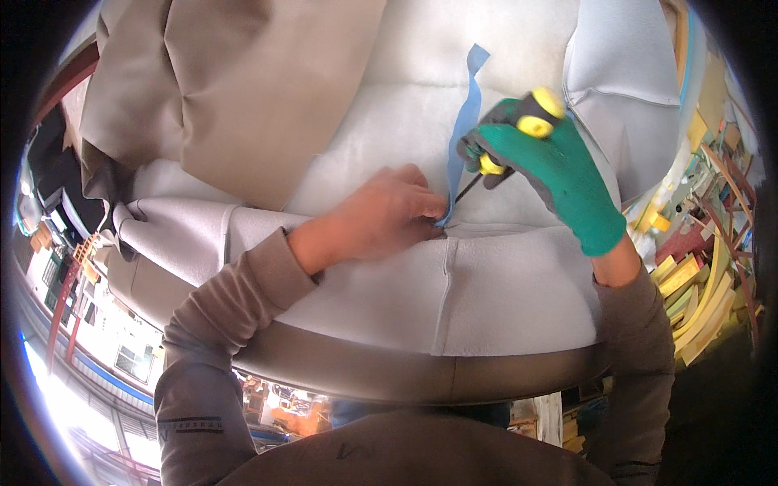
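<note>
My right hand (541,158), in a green and dark grey glove, is closed around the yellow and black handle of a screwdriver (471,187). Its thin dark shaft slants down left to the lower end of a blue strip (463,121). At that same end the fingers of my bare left hand (387,212) are pinched together, slightly blurred; the exact tip contact is hidden. The strip runs upward, twisted, over white padding (405,121). Below both hands lies a folded-back pale grey cover (519,283) with a vertical seam beneath the strip.
Brown upholstery material (267,89) drapes over the padding at the upper left. Another pale flap (624,73) lies at the upper right. A brown rounded edge (438,374) curves in front of my body. Yellow foam pieces (693,300) are piled beyond the right side.
</note>
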Motion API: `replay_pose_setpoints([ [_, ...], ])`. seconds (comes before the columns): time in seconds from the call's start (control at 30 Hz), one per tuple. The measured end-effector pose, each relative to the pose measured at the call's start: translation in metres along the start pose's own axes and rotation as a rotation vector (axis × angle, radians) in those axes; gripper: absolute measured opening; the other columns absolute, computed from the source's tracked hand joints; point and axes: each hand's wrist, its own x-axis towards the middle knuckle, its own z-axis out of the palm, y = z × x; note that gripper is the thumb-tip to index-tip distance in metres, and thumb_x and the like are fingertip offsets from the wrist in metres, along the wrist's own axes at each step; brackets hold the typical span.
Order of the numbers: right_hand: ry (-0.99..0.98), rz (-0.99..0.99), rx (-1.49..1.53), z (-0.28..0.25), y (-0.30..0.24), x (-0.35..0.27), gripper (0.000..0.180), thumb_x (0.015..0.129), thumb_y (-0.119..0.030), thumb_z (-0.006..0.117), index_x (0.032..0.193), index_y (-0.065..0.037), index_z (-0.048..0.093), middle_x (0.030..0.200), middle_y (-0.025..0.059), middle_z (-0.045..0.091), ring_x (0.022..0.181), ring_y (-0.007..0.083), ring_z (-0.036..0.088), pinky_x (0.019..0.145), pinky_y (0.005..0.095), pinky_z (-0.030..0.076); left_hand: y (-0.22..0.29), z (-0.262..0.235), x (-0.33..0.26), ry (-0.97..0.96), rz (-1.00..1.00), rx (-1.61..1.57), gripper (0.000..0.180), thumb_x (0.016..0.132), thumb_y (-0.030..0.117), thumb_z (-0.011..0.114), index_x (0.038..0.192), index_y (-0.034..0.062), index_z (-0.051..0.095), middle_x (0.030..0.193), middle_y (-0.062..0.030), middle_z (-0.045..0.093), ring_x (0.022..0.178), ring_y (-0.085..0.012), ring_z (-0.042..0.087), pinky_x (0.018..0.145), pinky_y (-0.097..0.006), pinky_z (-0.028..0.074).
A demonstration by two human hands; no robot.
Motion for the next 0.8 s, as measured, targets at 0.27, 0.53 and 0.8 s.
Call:
replay_pose_setpoints([
  [0.27, -0.001, 0.181, 0.278, 0.018, 0.004, 0.008, 0.019, 0.101, -0.019, 0.072, 0.108, -0.001, 0.071, 0.098, 0.0050, 0.071, 0.087, 0.0125, 0.068, 0.073, 0.0279, 0.058, 0.004, 0.002, 0.002, 0.099, 0.007, 0.018, 0.019, 0.081, 0.015, 0.086, 0.091, 0.0073, 0.072, 0.088, -0.0154, 0.069, 0.097, -0.0364, 0.067, 0.082, -0.049, 0.055],
  [0.53, -0.019, 0.262, 0.320, 0.024, 0.017, 0.009, 0.021, 0.101, -0.021, 0.071, 0.107, 0.000, 0.074, 0.095, 0.0035, 0.069, 0.085, 0.0124, 0.067, 0.073, 0.0279, 0.058, 0.004, -0.002, 0.003, -0.062, -0.098, -0.045, 0.017, 0.094, 0.015, 0.075, 0.105, 0.0040, 0.068, 0.105, -0.0121, 0.067, 0.110, -0.0345, 0.060, 0.096, -0.048, 0.047],
  [0.8, 0.031, 0.077, 0.151, 0.032, 0.023, 0.000, 0.018, 0.101, -0.018, 0.071, 0.106, -0.001, 0.073, 0.096, 0.0030, 0.068, 0.085, 0.0116, 0.066, 0.076, 0.0267, 0.057, 0.005, -0.008, 0.005, -0.119, -0.156, -0.010, 0.015, 0.092, 0.012, 0.075, 0.101, 0.0021, 0.067, 0.105, -0.0175, 0.067, 0.109, -0.0378, 0.061, 0.097, -0.048, 0.048],
])
